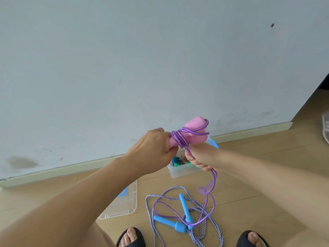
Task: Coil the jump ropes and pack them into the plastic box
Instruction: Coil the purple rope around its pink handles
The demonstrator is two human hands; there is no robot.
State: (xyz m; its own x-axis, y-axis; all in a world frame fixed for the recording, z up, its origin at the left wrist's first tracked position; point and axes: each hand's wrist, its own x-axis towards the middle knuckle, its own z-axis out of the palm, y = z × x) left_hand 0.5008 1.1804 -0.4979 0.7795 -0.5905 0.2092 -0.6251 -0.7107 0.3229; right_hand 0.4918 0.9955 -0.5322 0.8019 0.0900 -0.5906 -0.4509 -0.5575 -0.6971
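Note:
My left hand grips the lower ends of two pink jump rope handles held together in front of the wall. Several turns of purple rope are wound round the handles. My right hand pinches the same purple rope just below the coil, and its loose tail hangs to the floor. Under my hands stands the clear plastic box with green and blue rope items inside. A blue-handled jump rope with a blue-and-white cord lies loose on the floor in front of my feet.
A clear lid with blue latches lies on the wooden floor to the left of the loose rope. My two feet in black sandals are at the bottom edge. A pale wall and skirting run behind the box.

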